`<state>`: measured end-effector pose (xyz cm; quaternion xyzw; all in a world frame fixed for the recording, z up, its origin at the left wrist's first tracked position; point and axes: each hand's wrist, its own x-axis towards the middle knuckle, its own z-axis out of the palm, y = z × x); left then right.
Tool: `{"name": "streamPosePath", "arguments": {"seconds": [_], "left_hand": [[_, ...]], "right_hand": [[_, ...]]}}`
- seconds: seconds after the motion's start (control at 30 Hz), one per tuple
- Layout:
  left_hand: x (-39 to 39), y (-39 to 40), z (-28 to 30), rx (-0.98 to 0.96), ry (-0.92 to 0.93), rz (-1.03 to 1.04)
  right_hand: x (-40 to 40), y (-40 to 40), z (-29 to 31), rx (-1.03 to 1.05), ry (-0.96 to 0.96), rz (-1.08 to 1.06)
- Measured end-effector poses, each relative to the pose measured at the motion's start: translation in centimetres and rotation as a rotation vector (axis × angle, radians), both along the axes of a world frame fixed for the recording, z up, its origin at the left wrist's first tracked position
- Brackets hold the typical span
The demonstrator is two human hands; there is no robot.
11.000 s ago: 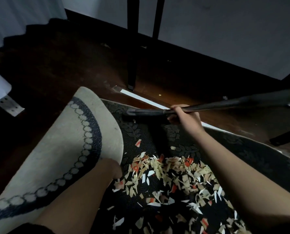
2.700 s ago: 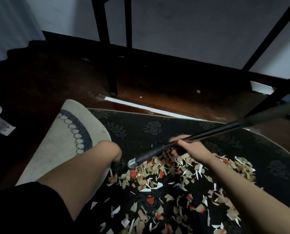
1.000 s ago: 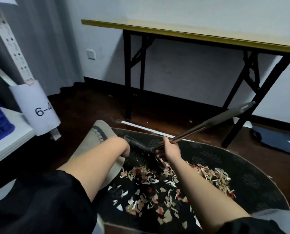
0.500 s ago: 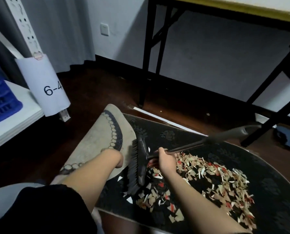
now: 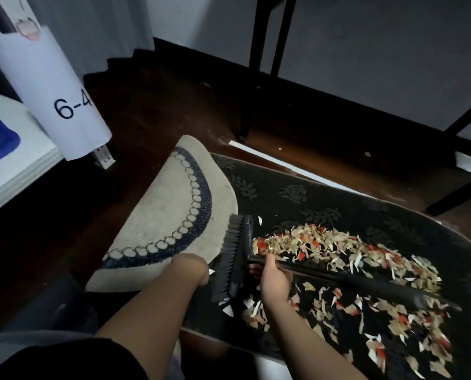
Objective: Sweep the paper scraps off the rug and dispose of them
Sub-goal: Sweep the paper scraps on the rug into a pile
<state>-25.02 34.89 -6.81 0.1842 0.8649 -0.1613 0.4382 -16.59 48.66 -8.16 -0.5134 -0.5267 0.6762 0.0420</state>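
The dark rug (image 5: 297, 198) lies on the floor (image 5: 152, 111), its left edge folded up with the pale backing outward, probably so scraps cannot escape that way. The left hand (image 5: 193, 272) sits at that fold; whether its grip is closed on the rug I cannot tell, as the fingers are hidden. The scraps (image 5: 338, 259) lie heaped mid-rug, trailing right. The brush (image 5: 234, 259) stands on edge just left of the heap. The right hand (image 5: 274, 275) grips its handle near the head, likely for control.
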Motion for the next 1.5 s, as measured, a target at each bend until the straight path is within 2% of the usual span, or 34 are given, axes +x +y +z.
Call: {"name": "streamPosePath", "arguments": {"seconds": [0.17, 0.4, 0.57, 0.8, 0.97, 1.17, 1.3, 1.5], "left_hand": [[0.2, 0.8, -1.4, 0.006, -0.015, 0.039], [0.5, 0.5, -2.4, 0.005, 0.017, 0.064], [0.6, 0.3, -2.5, -0.008, 0.008, 0.046], [0.9, 0.2, -3.1, -0.046, 0.021, 0.030], [1.0, 1.3, -3.8, -0.070, -0.001, 0.015], [1.1, 2.0, -4.3, -0.084, -0.050, 0.031], [1.1, 1.4, -4.8, -0.102, -0.075, 0.044], [0.9, 0.8, -5.3, -0.115, -0.075, 0.046]], "right_hand": [[1.9, 2.9, 0.3, 0.062, -0.043, -0.078], [0.5, 2.3, 2.6, 0.038, 0.111, -0.044], [-0.9, 0.5, 0.4, 0.009, 0.031, 0.002], [2.2, 5.8, 0.0, 0.061, -0.043, -0.080], [2.8, 7.8, 1.8, 0.107, 0.033, -0.165], [-0.4, 3.8, 1.1, -0.005, 0.100, -0.065], [-0.5, 1.8, -0.6, -0.027, 0.038, -0.033], [2.1, 4.8, -0.7, 0.080, -0.015, -0.117]]}}
